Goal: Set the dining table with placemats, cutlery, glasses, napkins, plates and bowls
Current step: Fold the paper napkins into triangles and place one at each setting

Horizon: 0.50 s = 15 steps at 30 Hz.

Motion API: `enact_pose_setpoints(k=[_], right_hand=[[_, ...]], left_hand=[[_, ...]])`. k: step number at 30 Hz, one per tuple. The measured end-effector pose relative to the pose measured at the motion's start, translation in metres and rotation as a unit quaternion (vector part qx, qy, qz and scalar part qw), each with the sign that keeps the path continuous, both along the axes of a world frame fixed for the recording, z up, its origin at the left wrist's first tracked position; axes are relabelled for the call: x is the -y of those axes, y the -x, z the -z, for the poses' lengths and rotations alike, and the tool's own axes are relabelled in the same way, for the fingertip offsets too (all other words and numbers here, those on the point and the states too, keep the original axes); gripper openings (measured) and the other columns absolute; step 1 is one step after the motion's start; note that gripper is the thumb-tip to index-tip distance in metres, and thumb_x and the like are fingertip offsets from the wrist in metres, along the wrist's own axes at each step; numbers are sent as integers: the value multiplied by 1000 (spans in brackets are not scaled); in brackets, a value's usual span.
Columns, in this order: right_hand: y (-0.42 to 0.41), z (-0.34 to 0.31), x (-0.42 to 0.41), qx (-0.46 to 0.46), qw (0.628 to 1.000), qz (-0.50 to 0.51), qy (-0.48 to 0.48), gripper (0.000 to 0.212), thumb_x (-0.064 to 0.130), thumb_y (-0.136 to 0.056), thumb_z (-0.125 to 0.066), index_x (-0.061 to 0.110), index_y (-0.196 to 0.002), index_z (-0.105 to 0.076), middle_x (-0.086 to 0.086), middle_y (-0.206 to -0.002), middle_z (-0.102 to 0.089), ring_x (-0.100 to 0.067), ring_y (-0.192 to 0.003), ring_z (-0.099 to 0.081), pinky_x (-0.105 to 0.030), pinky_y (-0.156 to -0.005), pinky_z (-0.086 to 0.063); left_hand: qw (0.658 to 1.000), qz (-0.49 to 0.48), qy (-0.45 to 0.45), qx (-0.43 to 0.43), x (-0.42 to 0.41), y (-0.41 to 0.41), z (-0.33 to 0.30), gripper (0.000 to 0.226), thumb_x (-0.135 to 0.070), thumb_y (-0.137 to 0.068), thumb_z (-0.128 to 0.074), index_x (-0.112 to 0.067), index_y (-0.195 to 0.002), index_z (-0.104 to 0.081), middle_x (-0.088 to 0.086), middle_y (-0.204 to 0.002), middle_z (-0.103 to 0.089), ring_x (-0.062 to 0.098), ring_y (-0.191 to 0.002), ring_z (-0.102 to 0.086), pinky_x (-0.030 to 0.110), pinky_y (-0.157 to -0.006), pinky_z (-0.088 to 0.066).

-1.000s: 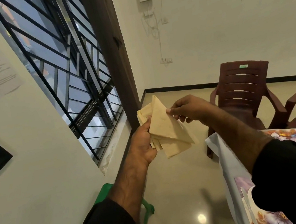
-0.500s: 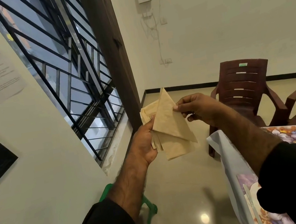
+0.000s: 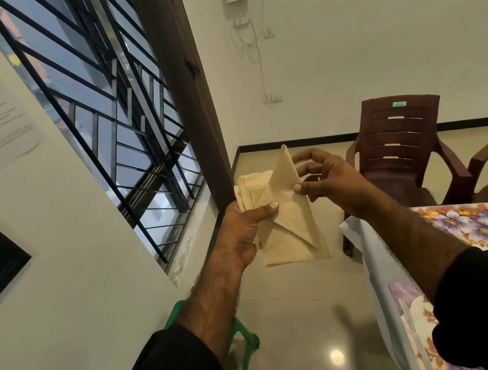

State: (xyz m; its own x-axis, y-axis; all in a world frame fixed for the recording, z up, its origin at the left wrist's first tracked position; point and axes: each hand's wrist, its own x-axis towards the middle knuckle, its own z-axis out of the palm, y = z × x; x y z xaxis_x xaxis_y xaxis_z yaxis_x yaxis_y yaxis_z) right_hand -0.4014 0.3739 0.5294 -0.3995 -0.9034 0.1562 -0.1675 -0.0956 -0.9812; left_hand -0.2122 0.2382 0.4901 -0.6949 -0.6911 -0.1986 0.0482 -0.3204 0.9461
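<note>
The worktop (image 3: pixel 376 260) edge, under a floral cloth, sits nearest. Held above the floor, the left hand (image 3: pixel 240 233) grips a stack of beige napkins (image 3: pixel 289 235); the right hand (image 3: pixel 328 178) pinches the top triangular one. The chair (image 3: pixel 402 143) bears an unreadable green label (image 3: pixel 399 104).

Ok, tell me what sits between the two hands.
In the head view, only the folded beige napkins: the left hand grips them, the right hand pinches the top one's edge.
</note>
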Motion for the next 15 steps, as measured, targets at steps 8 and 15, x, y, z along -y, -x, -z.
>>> enact_pose_setpoints(k=[8,15], right_hand=[[2,11,-1,-68,997,20,30,15,6,-93,-76,14,-105,-77,-9,-106,-74,-31,-95,-71,-37,-79,-62],[7,5,0,15,997,50,65,16,9,-96,-72,10,-111,-76,-10,-105,-77,-27,-95,-73,-36,-78,-60]], left_hand=[[999,-23,40,11,-9,2,-13,45,-3,-80,-88,-17,-120,-71,11,-114,-79,35,-110,-74,61,-101,-57],[985,-31,152,82,-10,-5,-23,38,-15,-77,-94,-16,-111,-76,5,-105,-81,29,-105,-75,53,-98,-60]])
